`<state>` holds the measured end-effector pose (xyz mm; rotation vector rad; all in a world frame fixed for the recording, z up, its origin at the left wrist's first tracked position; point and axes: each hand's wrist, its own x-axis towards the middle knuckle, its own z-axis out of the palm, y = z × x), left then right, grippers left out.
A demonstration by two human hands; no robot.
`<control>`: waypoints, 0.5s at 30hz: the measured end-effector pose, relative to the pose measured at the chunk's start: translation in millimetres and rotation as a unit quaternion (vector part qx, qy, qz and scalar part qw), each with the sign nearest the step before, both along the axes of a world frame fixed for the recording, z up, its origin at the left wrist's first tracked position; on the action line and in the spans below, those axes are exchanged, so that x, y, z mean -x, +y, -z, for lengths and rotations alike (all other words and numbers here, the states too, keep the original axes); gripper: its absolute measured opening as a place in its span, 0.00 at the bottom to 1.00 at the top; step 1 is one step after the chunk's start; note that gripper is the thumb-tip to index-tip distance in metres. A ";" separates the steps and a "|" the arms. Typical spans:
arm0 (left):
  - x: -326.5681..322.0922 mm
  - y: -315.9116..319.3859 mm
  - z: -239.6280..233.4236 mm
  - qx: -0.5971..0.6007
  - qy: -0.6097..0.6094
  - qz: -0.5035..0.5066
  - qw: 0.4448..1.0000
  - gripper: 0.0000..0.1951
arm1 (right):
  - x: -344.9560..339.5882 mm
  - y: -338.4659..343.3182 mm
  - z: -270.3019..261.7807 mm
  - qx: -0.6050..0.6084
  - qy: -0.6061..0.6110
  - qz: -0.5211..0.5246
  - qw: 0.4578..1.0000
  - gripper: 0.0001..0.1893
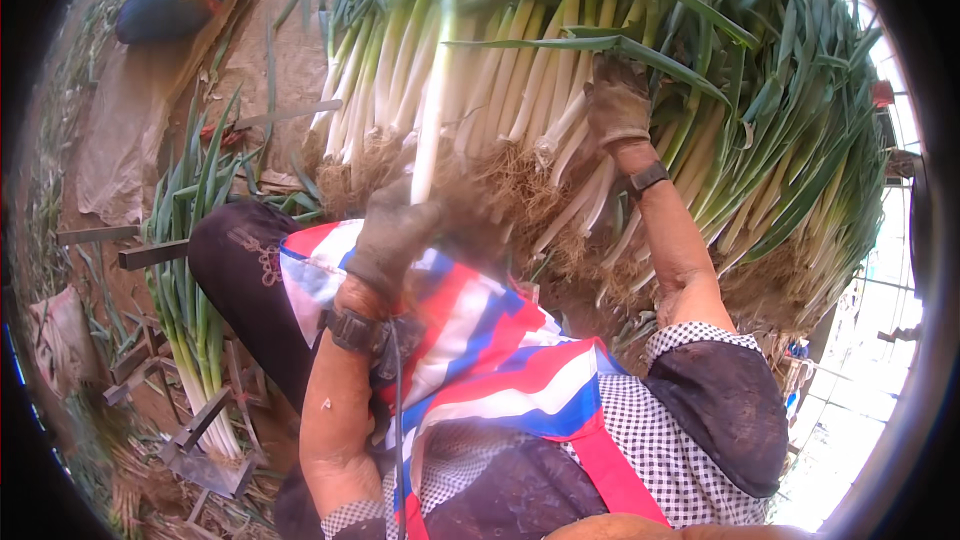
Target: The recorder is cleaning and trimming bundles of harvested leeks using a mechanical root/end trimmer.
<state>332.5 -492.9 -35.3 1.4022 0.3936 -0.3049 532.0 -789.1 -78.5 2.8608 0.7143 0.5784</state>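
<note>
My left hand (394, 232), in a soiled glove, is closed around the lower end of a leek (433, 105). The white stalk points up and away from me, over the pile. Blur hides its root end and the dark patch beside the glove. My right hand (619, 101), also gloved, is in among the heaped leeks (517, 82), against pale stalks. A long green leaf crosses over its fingers, so I cannot tell whether they grip a stalk. Brown roots (517, 180) hang along the pile's near edge, towards my lap.
At left, a metal rack (206, 420) holds upright leeks (191, 345); its bars (154, 253) stick out by my knee (240, 262). Brown sheeting (124, 135) covers ground beyond. A dark blue object (169, 4) lies at upper left. A cable (399, 420) runs down over my striped apron (487, 390).
</note>
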 end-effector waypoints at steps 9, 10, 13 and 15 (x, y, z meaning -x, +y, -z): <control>2.2 5.3 -25.4 0.083 -0.081 -0.160 0.980 0.07 | 12.2 99.2 -25.1 0.022 0.196 0.027 0.980 0.17; 2.2 10.6 -17.1 0.046 -0.098 -0.152 0.982 0.07 | 11.6 124.0 -17.7 0.048 0.208 -0.002 0.977 0.15; -5.7 11.7 -14.5 -0.031 -0.109 -0.159 0.981 0.09 | -19.1 185.7 37.1 0.089 0.155 -0.153 0.972 0.09; -5.3 22.3 -7.1 0.031 -0.015 -0.137 0.990 0.11 | -19.7 243.6 29.0 0.119 0.244 -0.118 0.955 0.09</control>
